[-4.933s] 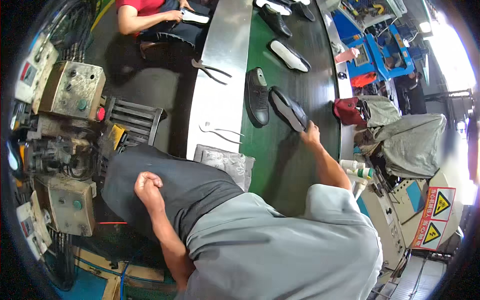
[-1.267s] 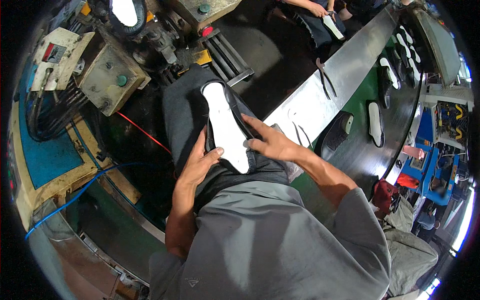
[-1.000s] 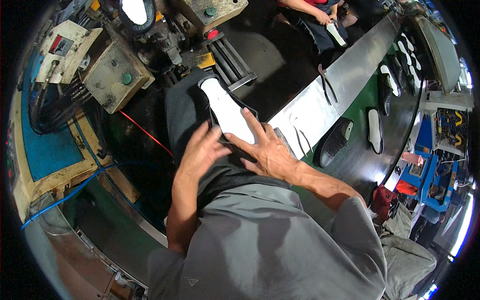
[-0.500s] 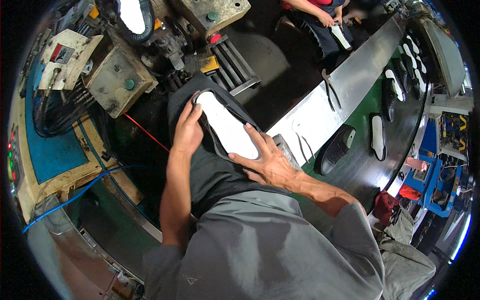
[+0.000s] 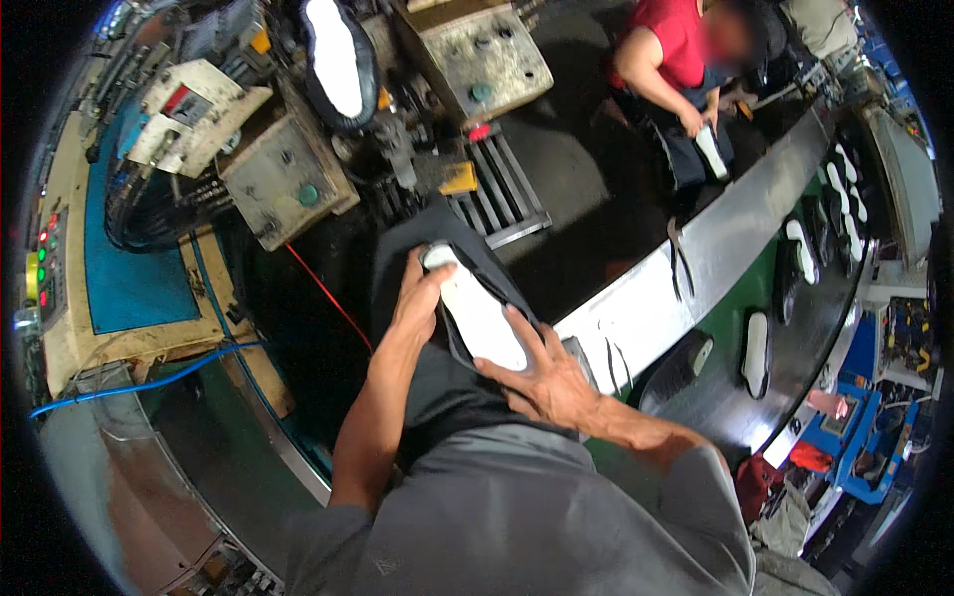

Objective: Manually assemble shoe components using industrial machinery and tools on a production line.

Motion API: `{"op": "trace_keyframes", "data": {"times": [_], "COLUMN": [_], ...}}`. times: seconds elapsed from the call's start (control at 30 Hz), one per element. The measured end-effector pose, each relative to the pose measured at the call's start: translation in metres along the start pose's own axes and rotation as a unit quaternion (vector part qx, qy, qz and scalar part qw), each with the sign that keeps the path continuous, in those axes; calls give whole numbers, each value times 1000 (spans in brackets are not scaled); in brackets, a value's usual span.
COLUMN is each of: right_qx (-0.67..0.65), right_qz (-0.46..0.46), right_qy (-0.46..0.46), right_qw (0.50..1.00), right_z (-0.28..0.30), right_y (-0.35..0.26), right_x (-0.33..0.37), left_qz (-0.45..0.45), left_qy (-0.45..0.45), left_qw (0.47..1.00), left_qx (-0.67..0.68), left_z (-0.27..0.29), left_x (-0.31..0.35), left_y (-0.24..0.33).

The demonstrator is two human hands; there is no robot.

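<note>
A black shoe upper lies bottom up across my lap, its white insole board facing me. My left hand is closed round the narrow far end, the thumb pressing on the white board. At the wider near end, my right hand grips the shoe, with thumb and fingers spread over the board and the dark edge. The shoe's underside against my dark trousers is hidden. Just right of my right hand, a pair of pliers lies on the metal ledge.
Lasting pincers lie farther along the ledge. Beyond it, a dark conveyor carries several shoes, among them a white-soled one. A machine at the upper left holds another shoe. A co-worker in red handles a shoe.
The whole view has shifted, so the scene sits lower and mostly farther right. Both my hands keep their hold on the shoe. More of the co-worker shows.
</note>
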State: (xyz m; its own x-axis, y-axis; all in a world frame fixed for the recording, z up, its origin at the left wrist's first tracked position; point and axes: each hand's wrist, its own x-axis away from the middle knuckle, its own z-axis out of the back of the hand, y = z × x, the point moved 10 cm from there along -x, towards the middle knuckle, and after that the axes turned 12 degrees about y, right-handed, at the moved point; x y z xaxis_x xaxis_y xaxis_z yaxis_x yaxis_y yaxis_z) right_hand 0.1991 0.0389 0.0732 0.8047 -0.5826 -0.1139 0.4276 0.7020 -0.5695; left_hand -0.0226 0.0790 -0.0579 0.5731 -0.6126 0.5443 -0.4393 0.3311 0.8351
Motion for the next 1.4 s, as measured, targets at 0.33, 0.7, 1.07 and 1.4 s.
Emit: {"op": "trace_keyframes", "data": {"times": [0.33,0.7,1.07,1.4], "right_qx": [26,71,9,225], "right_qz": [-39,87,105,232], "right_qy": [126,230,292,269], "right_qw": [991,967,951,907], "right_z": [99,130,73,65], "right_y": [10,-19,-1,-25], "right_x": [-64,-317,-396,-392], "left_qz": [-134,-82,-98,-39], "left_qy": [-86,-312,-37,-14], "left_qw": [971,905,955,962], "left_qx": [179,277,276,268], "left_z": [3,46,177,157], "left_x": [-157,-18,64,88], "left_y": [280,259,95,71]}}
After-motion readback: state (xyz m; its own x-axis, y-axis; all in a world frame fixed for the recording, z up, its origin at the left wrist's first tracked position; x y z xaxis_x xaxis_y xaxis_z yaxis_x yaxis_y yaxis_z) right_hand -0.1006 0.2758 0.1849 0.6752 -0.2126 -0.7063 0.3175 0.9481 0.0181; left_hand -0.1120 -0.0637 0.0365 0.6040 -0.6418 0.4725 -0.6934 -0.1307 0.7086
